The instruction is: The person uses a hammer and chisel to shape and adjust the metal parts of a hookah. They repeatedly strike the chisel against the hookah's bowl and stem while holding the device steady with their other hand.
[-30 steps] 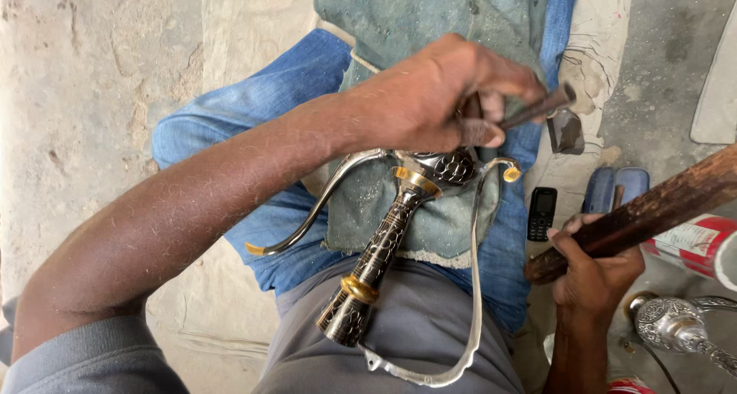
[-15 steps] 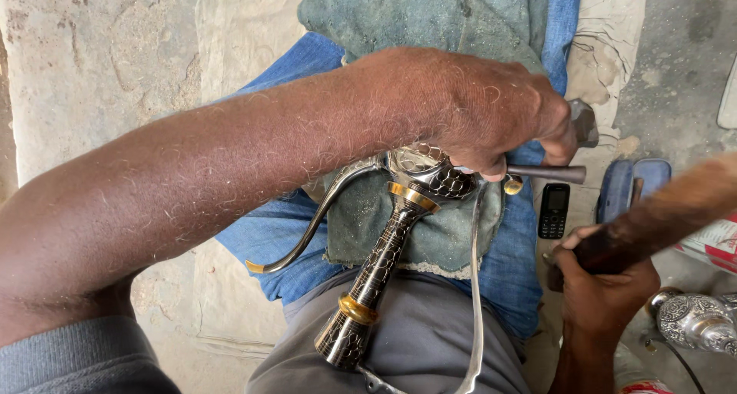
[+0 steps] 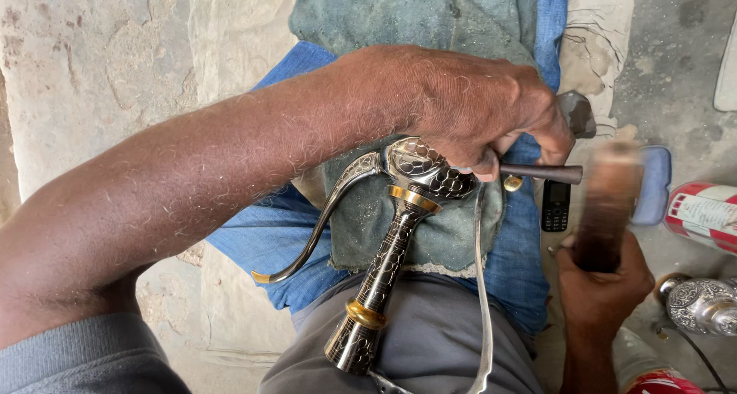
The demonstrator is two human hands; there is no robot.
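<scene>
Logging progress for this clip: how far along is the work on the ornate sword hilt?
Done: the sword hilt already carries engraved scale patterning, brass rings and a curved guard. In hand: the left hand sets a dark punch against the hilt's rounded top, and the right hand holds a wooden mallet, blurred, beside the punch's free end. Left: cannot tell how much engraving remains; a second ornate metal piece lies nearby.

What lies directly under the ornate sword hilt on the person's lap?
Under the sword hilt lie a grey-green cloth over blue fabric, and grey trousers. The left hand hides the hilt's far side.
</scene>
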